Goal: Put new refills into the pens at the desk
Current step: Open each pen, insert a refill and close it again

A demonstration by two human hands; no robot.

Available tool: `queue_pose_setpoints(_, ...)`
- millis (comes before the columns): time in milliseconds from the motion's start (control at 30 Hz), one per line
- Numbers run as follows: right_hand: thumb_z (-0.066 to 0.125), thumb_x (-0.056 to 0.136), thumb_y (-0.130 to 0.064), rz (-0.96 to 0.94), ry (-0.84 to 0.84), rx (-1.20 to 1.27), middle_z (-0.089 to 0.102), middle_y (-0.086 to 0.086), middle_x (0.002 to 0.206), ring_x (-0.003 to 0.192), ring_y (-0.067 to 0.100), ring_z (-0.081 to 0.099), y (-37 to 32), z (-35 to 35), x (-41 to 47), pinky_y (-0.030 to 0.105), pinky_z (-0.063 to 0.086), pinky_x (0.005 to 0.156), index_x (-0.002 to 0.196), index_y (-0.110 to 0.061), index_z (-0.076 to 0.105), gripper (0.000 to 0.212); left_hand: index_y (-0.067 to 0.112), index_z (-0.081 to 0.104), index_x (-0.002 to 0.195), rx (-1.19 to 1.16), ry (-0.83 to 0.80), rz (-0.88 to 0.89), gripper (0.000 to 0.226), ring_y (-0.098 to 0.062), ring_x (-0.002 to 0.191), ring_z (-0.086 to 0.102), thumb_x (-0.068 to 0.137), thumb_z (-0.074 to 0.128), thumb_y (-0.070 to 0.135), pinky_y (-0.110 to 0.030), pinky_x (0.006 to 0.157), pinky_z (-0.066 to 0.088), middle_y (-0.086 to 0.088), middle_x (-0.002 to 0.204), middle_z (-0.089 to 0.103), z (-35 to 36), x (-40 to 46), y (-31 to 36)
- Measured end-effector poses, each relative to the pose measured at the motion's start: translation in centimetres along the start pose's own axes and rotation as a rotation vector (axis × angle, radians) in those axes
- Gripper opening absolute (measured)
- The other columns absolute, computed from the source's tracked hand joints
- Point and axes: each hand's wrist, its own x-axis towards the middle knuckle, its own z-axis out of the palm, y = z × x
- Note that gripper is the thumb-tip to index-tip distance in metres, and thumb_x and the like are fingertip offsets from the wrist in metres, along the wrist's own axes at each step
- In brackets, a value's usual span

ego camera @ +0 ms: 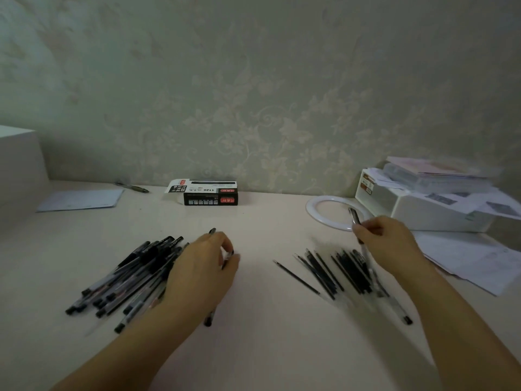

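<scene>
A heap of several black-capped pens (132, 275) lies on the desk at the left. My left hand (203, 266) lies over the heap's right side, fingers curled round one pen whose ends stick out above and below the hand. Several thin black refills (335, 272) lie fanned out at the right, one refill (296, 277) apart to their left. My right hand (392, 244) hovers over the refills and grips a clear pen (354, 216) with a dark cap, tilted up. That side is motion-blurred.
A black refill box (210, 193) stands open at the back by the wall. A white ring (318, 210), a white tray with papers (428, 204) and loose sheets (468, 258) fill the right. A blue envelope (81, 199) and a single pen (132, 187) lie back left.
</scene>
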Motion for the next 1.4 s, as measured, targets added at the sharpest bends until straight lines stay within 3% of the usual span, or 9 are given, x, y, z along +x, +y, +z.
queue_pose_setpoints(133,0.056,0.098,-0.015,0.091,-0.342,0.716,0.065,0.0,0.07,0.058,0.009,0.05,-3.8,2.3,-2.8,0.022,0.043,0.056,0.094,0.0,0.066,0.018,0.031,0.059,0.081,-0.141,-0.068,0.021,0.024,0.0,0.062,0.052,0.088,0.053,0.053,-0.015,0.056,0.038,0.012,0.071,0.059,0.1,-0.4,1.3)
queue_pose_setpoints(267,0.055,0.098,-0.011,0.115,-0.531,0.81,0.071,0.01,0.082,0.069,0.015,0.067,-4.8,6.6,-5.6,0.023,0.055,0.067,0.101,0.001,0.062,0.014,0.03,0.061,0.085,-0.269,-0.16,0.066,0.047,0.003,0.066,0.059,0.083,0.036,0.069,-0.018,0.06,0.048,0.014,0.072,0.064,0.1,-1.2,2.6)
queue_pose_setpoints(400,0.055,0.096,-0.004,0.065,-0.613,0.836,0.071,0.018,0.091,0.087,0.025,0.073,-4.1,8.6,-6.5,0.031,0.057,0.081,0.094,-0.006,0.062,0.007,0.023,0.063,0.097,-0.224,-0.174,0.162,0.025,-0.002,0.073,0.059,0.094,0.05,0.044,-0.026,0.071,0.049,0.01,0.076,0.065,0.2,-1.1,2.1)
queue_pose_setpoints(600,0.064,0.094,-0.028,-0.188,-0.496,0.509,0.071,0.004,0.074,0.063,0.013,0.064,-3.5,8.2,-5.9,0.022,0.051,0.064,0.082,-0.026,0.068,0.013,0.031,0.056,0.1,-0.107,-0.208,0.323,0.011,-0.001,0.076,0.051,0.097,0.047,0.036,-0.017,0.065,0.041,0.018,0.079,0.053,0.2,-1.0,1.6)
queue_pose_setpoints(733,0.064,0.093,-0.028,-0.257,-0.548,0.523,0.066,0.003,0.064,0.052,0.011,0.056,-3.7,8.4,-6.4,0.019,0.045,0.051,0.083,-0.014,0.065,0.017,0.034,0.047,0.082,-0.153,-0.257,0.34,0.014,0.003,0.066,0.049,0.096,0.049,0.033,-0.012,0.054,0.032,0.018,0.066,0.049,0.0,-1.0,1.8)
queue_pose_setpoints(867,0.063,0.087,-0.04,-0.267,-0.531,0.575,0.063,0.006,0.058,0.047,0.013,0.05,-4.1,8.4,-6.7,0.019,0.041,0.046,0.079,-0.01,0.063,0.031,0.037,0.035,0.074,-0.08,-0.244,0.359,0.025,-0.006,0.053,0.045,0.098,0.039,0.045,-0.024,0.045,0.028,0.01,0.054,0.044,-0.4,-1.0,1.8)
queue_pose_setpoints(1100,0.065,0.084,-0.043,-0.264,-0.453,0.604,0.061,0.005,0.056,0.044,0.01,0.047,-4.5,7.9,-6.9,0.017,0.04,0.045,0.072,-0.015,0.062,0.031,0.036,0.051,0.087,-0.037,-0.183,0.347,0.036,-0.006,0.052,0.048,0.091,0.029,0.064,-0.022,0.043,0.029,0.015,0.06,0.052,-0.9,-0.6,1.5)
queue_pose_setpoints(1267,0.062,0.095,-0.028,-0.192,-0.276,0.711,0.069,0.005,0.068,0.053,0.011,0.055,-4.2,7.6,-6.2,0.018,0.046,0.053,0.084,-0.01,0.062,0.021,0.035,0.045,0.089,-0.05,-0.098,0.284,0.04,-0.01,0.049,0.047,0.088,0.022,0.068,-0.031,0.045,0.037,0.006,0.052,0.046,-1.0,-0.5,1.4)
queue_pose_setpoints(1400,0.068,0.09,-0.02,-0.279,-0.233,0.383,0.072,-0.009,0.081,0.071,0.001,0.064,-3.1,7.5,-5.6,0.014,0.049,0.066,0.088,-0.023,0.064,0.006,0.034,0.033,0.091,-0.05,-0.129,0.195,0.022,-0.009,0.045,0.047,0.093,0.032,0.056,-0.026,0.043,0.028,0.004,0.051,0.047,-0.8,-0.3,1.0)
